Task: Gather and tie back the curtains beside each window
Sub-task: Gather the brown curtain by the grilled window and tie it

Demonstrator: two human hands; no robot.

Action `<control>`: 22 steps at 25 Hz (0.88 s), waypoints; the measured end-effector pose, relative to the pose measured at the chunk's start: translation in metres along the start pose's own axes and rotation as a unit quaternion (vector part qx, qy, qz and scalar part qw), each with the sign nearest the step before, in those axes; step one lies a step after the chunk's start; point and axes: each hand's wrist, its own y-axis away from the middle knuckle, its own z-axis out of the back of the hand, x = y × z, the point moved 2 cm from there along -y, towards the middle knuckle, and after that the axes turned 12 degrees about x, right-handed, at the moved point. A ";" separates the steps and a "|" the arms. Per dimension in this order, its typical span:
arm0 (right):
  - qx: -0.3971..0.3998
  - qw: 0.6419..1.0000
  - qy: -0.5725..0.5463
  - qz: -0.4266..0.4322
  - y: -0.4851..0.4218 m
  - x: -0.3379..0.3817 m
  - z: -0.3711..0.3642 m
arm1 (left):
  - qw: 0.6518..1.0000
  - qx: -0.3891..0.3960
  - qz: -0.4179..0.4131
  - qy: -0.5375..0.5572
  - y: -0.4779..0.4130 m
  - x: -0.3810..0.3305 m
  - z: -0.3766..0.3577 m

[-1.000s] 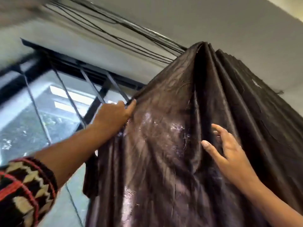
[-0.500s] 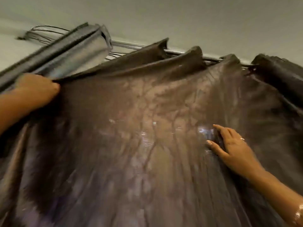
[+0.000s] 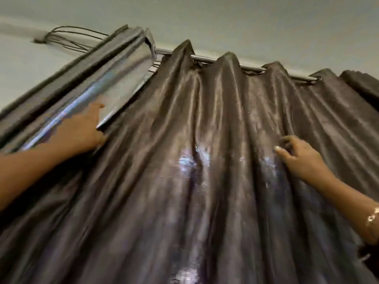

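Observation:
A dark brown shiny curtain (image 3: 194, 152) hangs in folds from a metal rod (image 3: 252, 68) and fills most of the view. My left hand (image 3: 82, 132) grips the curtain's left edge, where its silvery lining (image 3: 114, 93) is turned outward. My right hand (image 3: 303, 158) rests on the cloth at the right, its fingers curled and pinching a fold. Whatever lies behind the curtain is hidden.
A bundle of dark cables (image 3: 67, 37) runs along the pale wall at the upper left. The pale ceiling (image 3: 225, 19) spans the top. More gathered curtain (image 3: 361, 83) hangs at the far right end of the rod.
The curtain has been drawn left across the window, which no longer shows. My left hand has come back to the right and lower along the edge. My right hand's fingers have curled into a fold.

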 end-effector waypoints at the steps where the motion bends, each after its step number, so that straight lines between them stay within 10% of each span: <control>1: -0.007 1.000 -0.029 -0.007 -0.002 0.002 0.009 | 0.998 0.017 0.003 0.068 0.009 -0.013 -0.005; 14: 0.081 0.984 0.135 -0.082 -0.018 0.083 -0.005 | 0.937 0.002 0.022 0.348 0.049 -0.064 0.002; 22: 0.041 0.994 0.100 0.010 -0.015 0.129 -0.019 | 0.996 0.034 -0.056 0.063 0.071 -0.107 0.004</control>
